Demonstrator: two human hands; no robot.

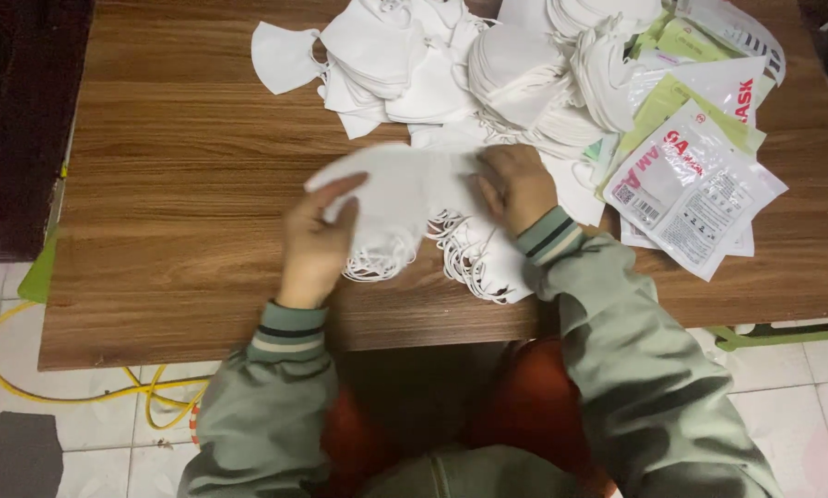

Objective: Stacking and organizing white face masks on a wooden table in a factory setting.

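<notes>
A stack of white face masks (405, 198) is lying near the middle of the wooden table (174, 184), its ear loops spilling toward the near edge. The left hand (317, 244) is gripping the stack's left end, thumb on top and fingers curled under it. The right hand (517, 187) is pressing down on the stack's right end with its fingers bent over the masks. Just beyond, a loose heap of white masks (451, 65) is covering the far side. To the right, flat printed packets (690, 189) are lying overlapped. A yellow cable (63, 397) is trailing on the tiled floor.
</notes>
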